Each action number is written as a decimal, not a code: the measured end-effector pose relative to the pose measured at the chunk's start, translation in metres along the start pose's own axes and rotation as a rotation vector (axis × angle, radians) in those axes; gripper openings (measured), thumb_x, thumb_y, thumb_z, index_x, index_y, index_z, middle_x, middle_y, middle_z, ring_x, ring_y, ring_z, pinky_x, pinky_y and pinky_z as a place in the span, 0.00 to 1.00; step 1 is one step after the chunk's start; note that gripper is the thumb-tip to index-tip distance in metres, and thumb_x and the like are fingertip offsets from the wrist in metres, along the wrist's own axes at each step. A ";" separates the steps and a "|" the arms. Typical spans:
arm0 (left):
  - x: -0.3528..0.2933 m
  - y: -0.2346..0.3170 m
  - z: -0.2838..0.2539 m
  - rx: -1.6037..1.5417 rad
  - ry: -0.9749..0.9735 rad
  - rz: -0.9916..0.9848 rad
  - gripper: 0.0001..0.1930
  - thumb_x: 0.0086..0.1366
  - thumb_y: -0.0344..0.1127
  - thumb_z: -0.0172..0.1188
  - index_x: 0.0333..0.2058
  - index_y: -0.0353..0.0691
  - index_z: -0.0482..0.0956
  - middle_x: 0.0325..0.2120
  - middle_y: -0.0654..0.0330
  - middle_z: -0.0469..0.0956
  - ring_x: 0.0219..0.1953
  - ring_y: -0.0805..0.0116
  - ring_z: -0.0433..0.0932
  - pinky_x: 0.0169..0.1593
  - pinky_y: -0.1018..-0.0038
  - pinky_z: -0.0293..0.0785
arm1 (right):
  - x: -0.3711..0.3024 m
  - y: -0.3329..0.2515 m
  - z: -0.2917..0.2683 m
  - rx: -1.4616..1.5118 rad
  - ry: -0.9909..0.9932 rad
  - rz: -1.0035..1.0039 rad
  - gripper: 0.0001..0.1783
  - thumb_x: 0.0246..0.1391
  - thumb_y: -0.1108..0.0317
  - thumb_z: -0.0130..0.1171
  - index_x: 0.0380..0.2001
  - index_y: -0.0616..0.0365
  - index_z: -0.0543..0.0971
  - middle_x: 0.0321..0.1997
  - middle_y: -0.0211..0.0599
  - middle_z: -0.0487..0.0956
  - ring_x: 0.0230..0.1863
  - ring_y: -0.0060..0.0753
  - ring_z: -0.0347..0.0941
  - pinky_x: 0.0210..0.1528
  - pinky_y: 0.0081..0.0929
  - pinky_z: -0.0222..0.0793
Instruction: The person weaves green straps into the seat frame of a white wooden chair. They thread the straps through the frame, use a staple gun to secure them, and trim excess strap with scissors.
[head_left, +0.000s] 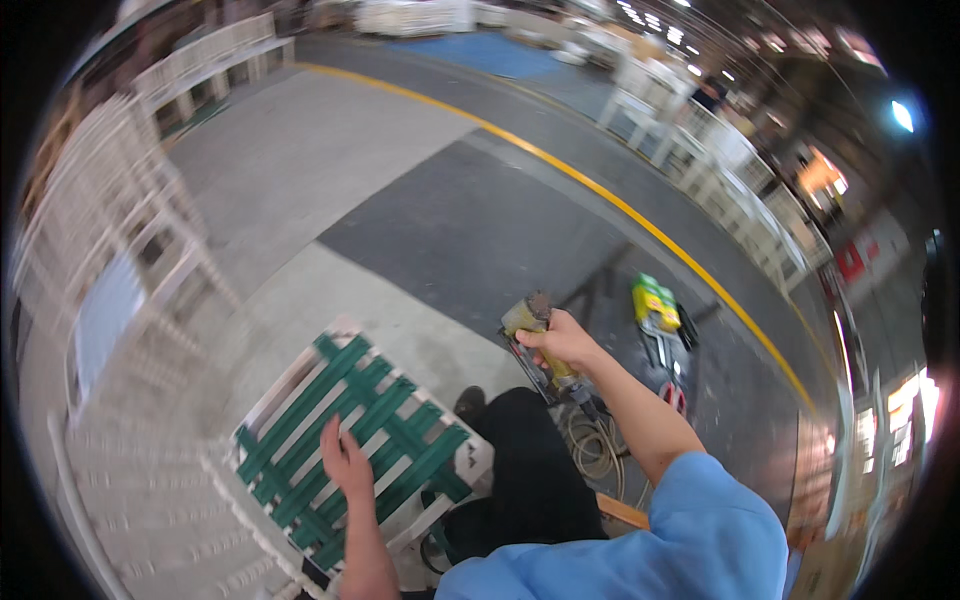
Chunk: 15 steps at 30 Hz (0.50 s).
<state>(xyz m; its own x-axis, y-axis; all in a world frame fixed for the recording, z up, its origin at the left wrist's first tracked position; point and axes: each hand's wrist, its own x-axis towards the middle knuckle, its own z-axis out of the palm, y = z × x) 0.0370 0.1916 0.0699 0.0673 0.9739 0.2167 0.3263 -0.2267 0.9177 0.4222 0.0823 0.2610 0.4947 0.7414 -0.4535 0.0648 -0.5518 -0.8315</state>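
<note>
Across a grey workshop floor [270, 160] marked by a yellow line [562, 167], pale chairs [735, 160] stand far right. Near centre, the right hand [566, 342] is closed around a yellowish power tool [522, 316]; near left, the left hand [345, 460], loosely open, appears over a green-strapped seat [386, 404].

- Light blue shirt [620, 550], plain and creased, at five o'clock in the view.
- Short right sleeve [715, 500], same blue, at four o'clock, forearm [640, 410] bare beyond it.
- Black trousers [530, 455] between five and six o'clock, too dark to show seams.
- Dark, round-toed shoe [470, 402] at six o'clock.
- Left hand [345, 460] bare at seven o'clock, right hand [566, 340] bare at four.
</note>
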 end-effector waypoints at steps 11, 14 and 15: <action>-0.229 0.055 -0.046 -0.882 -0.630 -1.501 0.27 0.77 0.52 0.59 0.67 0.49 0.69 0.56 0.46 0.79 0.60 0.46 0.78 0.61 0.48 0.75 | -0.021 0.173 -0.193 0.443 0.248 0.246 0.27 0.59 0.52 0.74 0.53 0.59 0.80 0.46 0.41 0.82 0.34 0.40 0.81 0.32 0.40 0.81; -0.214 0.061 -0.053 -1.022 -0.256 -1.490 0.36 0.75 0.55 0.61 0.74 0.56 0.55 0.69 0.43 0.64 0.69 0.35 0.66 0.70 0.38 0.65 | -0.025 0.188 -0.208 0.353 0.387 0.141 0.28 0.56 0.50 0.76 0.51 0.59 0.83 0.42 0.38 0.84 0.34 0.39 0.80 0.36 0.43 0.79; -0.209 0.063 -0.049 -1.073 -0.214 -1.477 0.36 0.75 0.55 0.61 0.73 0.57 0.54 0.70 0.43 0.62 0.70 0.33 0.64 0.71 0.37 0.63 | -0.036 0.189 -0.228 0.024 0.503 0.192 0.27 0.56 0.50 0.75 0.49 0.61 0.84 0.41 0.39 0.85 0.37 0.39 0.82 0.39 0.42 0.79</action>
<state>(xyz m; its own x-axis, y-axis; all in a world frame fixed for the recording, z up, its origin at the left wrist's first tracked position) -0.0024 -0.0271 0.0981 0.4514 0.3249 -0.8311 -0.4418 0.8906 0.1082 0.6139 -0.1358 0.1929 0.8503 0.3497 -0.3933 -0.0851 -0.6460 -0.7585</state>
